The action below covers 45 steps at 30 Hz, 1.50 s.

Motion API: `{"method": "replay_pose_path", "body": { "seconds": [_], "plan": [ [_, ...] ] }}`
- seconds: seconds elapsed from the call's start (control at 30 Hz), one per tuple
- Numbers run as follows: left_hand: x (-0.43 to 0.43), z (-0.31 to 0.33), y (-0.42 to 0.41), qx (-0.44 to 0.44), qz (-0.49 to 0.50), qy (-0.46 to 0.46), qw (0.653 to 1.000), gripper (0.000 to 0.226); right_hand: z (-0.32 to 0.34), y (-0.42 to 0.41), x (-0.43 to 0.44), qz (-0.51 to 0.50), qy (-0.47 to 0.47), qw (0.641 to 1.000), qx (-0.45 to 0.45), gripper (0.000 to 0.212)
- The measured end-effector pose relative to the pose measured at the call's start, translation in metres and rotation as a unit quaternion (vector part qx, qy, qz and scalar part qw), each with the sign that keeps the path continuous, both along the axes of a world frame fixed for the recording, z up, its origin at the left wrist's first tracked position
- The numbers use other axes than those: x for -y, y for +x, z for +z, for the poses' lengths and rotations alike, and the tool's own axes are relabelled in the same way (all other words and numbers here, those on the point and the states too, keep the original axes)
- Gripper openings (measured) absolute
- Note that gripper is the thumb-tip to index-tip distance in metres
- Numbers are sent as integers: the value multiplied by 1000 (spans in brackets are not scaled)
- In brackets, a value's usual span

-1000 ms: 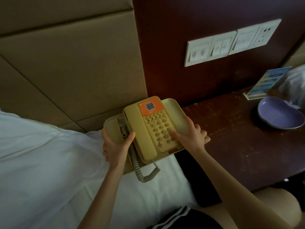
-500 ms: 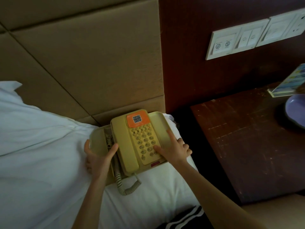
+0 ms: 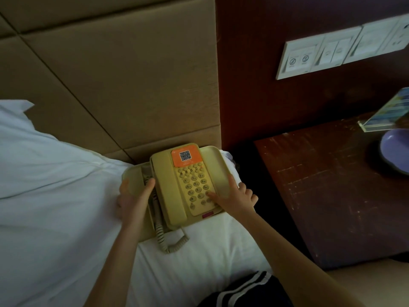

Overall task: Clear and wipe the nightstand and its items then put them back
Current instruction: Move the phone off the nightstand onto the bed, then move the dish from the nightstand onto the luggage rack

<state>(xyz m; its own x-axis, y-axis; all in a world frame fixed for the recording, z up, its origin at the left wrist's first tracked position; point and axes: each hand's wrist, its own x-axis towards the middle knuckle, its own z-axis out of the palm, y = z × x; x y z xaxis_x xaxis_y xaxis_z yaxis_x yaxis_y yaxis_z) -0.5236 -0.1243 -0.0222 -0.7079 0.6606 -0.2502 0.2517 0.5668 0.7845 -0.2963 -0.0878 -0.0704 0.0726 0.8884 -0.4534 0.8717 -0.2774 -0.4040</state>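
Observation:
A cream corded telephone (image 3: 177,185) with an orange QR sticker lies on the white bed, close to the padded headboard. My left hand (image 3: 135,200) grips its left side beside the coiled cord (image 3: 166,240). My right hand (image 3: 232,198) holds its right side, thumb on the keypad. The dark wooden nightstand (image 3: 327,185) stands to the right, apart from the phone. At its far right edge sit a purple dish (image 3: 396,151) and a clear acrylic card stand (image 3: 385,116).
White bedding (image 3: 55,196) covers the left and lower middle. A tan padded headboard (image 3: 110,74) rises behind it. White switch plates (image 3: 332,52) are on the dark wall panel above the nightstand. A dark gap separates bed and nightstand.
Both hands carried the telephone leftward off the nightstand's edge and down onto the bed. The view has swung left, pushing the dish and card stand toward the right edge.

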Motion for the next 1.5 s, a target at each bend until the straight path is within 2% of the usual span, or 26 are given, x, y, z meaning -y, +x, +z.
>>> {"method": "replay_pose_path", "body": {
  "seconds": [0.07, 0.13, 0.23, 0.33, 0.43, 0.5, 0.6, 0.7, 0.77, 0.87, 0.97, 1.13, 1.3, 1.43, 1.5],
  "plan": [
    [-3, 8, 11, -17, -30, 56, 998, 72, 6, 2, -1, -9, 14, 1000, 0, 94],
    [-8, 16, 27, 16, -61, 101, 993, 62, 14, 6, -6, -24, 26, 999, -20, 86],
    [-18, 22, 54, 57, -93, 100, 989, 67, 25, 19, -11, -43, 46, 996, -62, 78],
    [-25, 21, 80, -25, -96, 34, 994, 77, 32, 43, -12, -61, 72, 990, -106, 69],
    [-30, 25, 104, -78, -58, 9, 995, 80, 38, 74, -12, -83, 101, 982, -137, 57],
    [-33, 27, 122, -106, -72, 12, 992, 79, 41, 94, -11, -102, 119, 975, -155, 50],
    [-42, 28, 159, -104, -126, 51, 985, 68, 46, 127, -9, -123, 150, 964, -184, 43],
    [-53, 30, 209, -74, -227, 101, 966, 59, 51, 167, -6, -163, 186, 952, -182, 38],
    [-61, 29, 249, 3, -311, 114, 943, 53, 55, 198, -4, -201, 201, 944, -170, 37],
    [-74, 29, 313, 109, -407, 73, 904, 46, 60, 247, 0, -262, 219, 927, -154, 36],
    [-92, 28, 379, 151, -464, 27, 872, 43, 62, 295, -1, -301, 228, 918, -122, 37],
    [-125, 17, 475, 116, -506, 5, 854, 36, 56, 365, -10, -384, 223, 891, -98, 37],
    [-161, -12, 542, -18, -546, -21, 837, 26, 33, 418, -19, -425, 193, 882, -67, 17],
    [-183, -37, 572, -66, -529, -77, 843, 55, 12, 440, -26, -442, 160, 878, -91, 28],
    [-190, -47, 581, -45, -502, -113, 856, 54, 4, 444, -30, -440, 156, 877, -114, 31]
  ]
}}
